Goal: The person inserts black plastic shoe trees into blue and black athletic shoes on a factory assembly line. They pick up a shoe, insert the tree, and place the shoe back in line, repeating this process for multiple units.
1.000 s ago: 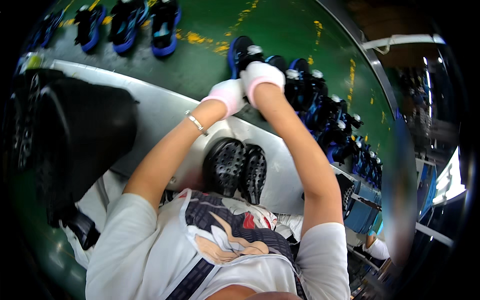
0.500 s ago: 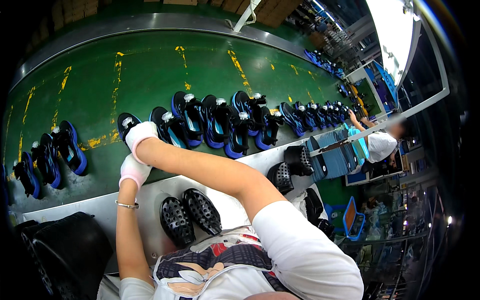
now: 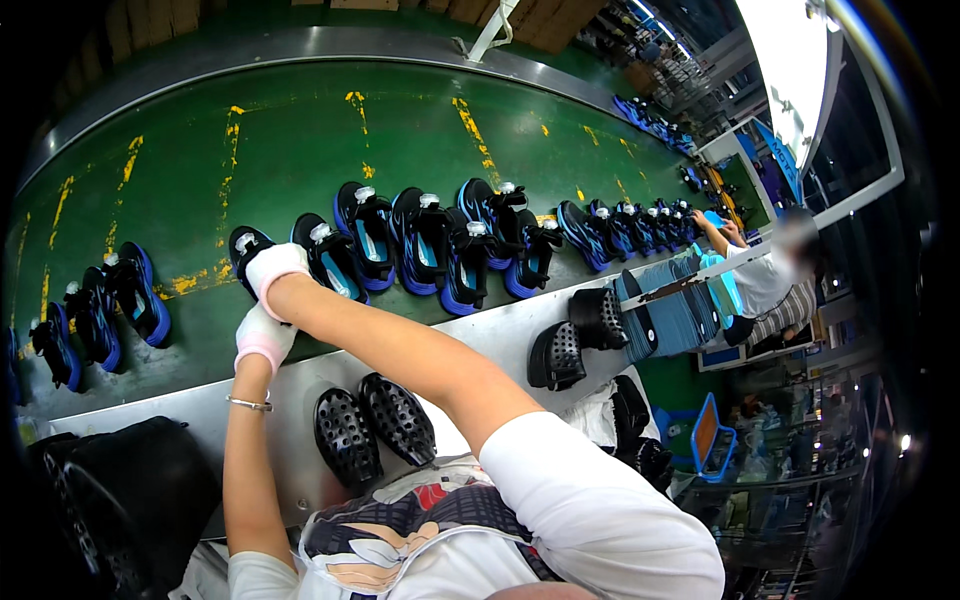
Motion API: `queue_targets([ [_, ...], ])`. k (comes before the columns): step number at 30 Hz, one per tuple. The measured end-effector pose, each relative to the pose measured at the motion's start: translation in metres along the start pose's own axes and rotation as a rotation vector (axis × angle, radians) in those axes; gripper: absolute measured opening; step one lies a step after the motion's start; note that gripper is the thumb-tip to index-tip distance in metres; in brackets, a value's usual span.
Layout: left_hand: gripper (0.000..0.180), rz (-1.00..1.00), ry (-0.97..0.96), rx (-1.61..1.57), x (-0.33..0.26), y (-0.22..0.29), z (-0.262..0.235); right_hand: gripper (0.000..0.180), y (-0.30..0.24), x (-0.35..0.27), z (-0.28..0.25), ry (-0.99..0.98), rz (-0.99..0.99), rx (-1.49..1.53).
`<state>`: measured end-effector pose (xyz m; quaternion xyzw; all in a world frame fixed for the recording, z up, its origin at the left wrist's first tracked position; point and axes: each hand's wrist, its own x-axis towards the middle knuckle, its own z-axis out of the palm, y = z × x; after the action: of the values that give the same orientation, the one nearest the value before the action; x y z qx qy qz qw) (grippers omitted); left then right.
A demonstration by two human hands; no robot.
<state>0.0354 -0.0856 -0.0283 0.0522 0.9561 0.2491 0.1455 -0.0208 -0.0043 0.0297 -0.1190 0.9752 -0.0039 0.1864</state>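
A black and blue sneaker point(image 3: 241, 243) with a clear whitish piece at its tongue stands on the green belt. My right hand point(image 3: 276, 268), in a white glove, is closed over its rear part. Just below, my white-gloved left hand point(image 3: 263, 333) is rounded closed against the same sneaker at the heel end; most of its fingertips are hidden. My hands overlap and cover much of the sneaker. Directly to the right stands another sneaker point(image 3: 331, 258) of the same kind, pale blue inside.
More sneakers point(image 3: 418, 240) line the belt point(image 3: 300, 130) to the right, several point(image 3: 137, 295) to the left. On the metal ledge point(image 3: 290, 390) lie black perforated shoe-shaped forms point(image 3: 347, 437). A black bulky form point(image 3: 140, 490) sits lower left. Blue-grey insoles point(image 3: 675, 310) stand stacked near a co-worker point(image 3: 765, 280).
My hands stay on the same sneaker, with little visible movement. The view has shifted slightly. At the right the co-worker has moved and now has a light-blue piece at the hands.
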Motion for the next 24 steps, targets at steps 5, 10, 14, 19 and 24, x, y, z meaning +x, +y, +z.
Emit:
queue_targets([
  [5, 0.04, 0.051, 0.095, -0.083, -0.001, -0.008, 0.007, 0.029, 0.019, -0.046, 0.001, 0.176, -0.129, 0.19],
  [10, 0.035, 0.24, 0.099, 0.08, -0.01, -0.008, -0.025, 0.029, 0.081, -0.162, -0.001, 0.342, -0.121, 0.339],
  [14, 0.037, 0.191, 0.309, 0.157, -0.004, -0.049, -0.053, 0.025, 0.16, -0.251, 0.029, 0.44, 0.041, 0.431],
  [19, 0.047, 0.268, 0.551, 0.391, -0.009, -0.009, -0.062, 0.026, 0.214, -0.371, 0.038, 0.507, 0.587, 0.421],
  [24, 0.069, 0.465, 0.199, -0.079, -0.003, 0.044, -0.021, 0.024, 0.239, -0.41, 0.071, 0.649, 0.782, 0.404],
])
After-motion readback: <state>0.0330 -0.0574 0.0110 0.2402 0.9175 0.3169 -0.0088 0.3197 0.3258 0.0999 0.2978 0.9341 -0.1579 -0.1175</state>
